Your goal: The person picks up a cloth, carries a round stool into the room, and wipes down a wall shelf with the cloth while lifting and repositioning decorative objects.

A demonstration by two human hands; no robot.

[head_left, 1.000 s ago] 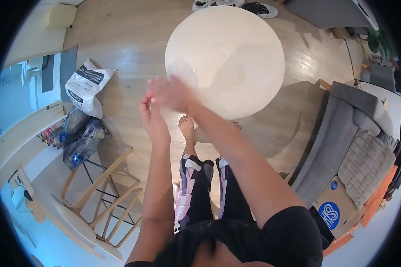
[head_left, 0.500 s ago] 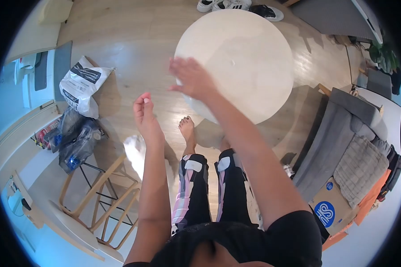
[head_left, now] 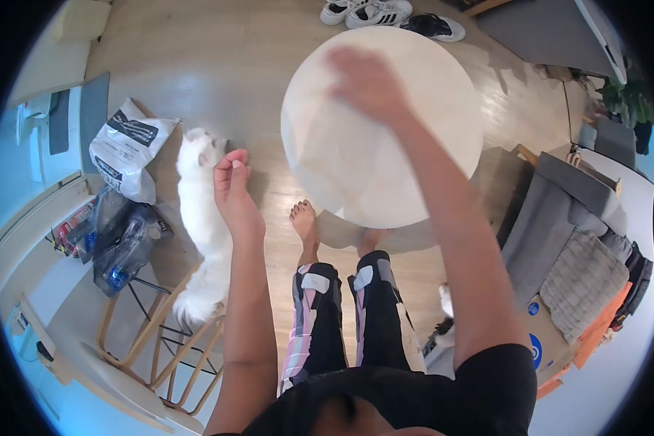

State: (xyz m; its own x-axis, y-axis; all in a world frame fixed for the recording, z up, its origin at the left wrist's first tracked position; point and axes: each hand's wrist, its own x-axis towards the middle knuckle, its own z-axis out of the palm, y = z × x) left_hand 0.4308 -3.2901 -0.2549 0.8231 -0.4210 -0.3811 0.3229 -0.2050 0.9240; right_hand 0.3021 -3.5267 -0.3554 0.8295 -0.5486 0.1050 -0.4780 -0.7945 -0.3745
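My right hand is over the upper left part of a round white tabletop. Motion blurs its fingers, but the thumb stands apart from them and nothing shows in the hand. Whether the palm touches the surface I cannot tell. Faint shading and smudges lie on the tabletop. My left hand is raised left of the table, its fingers curled in with the thumb against them, and no object shows in it. Just beside it, a white furry cat is on the wooden floor.
A white printed plastic bag and dark bags lie at the left, above a wooden-framed chair. Shoes stand beyond the table. A grey sofa is at the right. Another furry animal is partly visible beside my right leg.
My right hand has moved from the tabletop's left edge up and right across it. The white cat has come forward past my left hand. My left hand stays curled.
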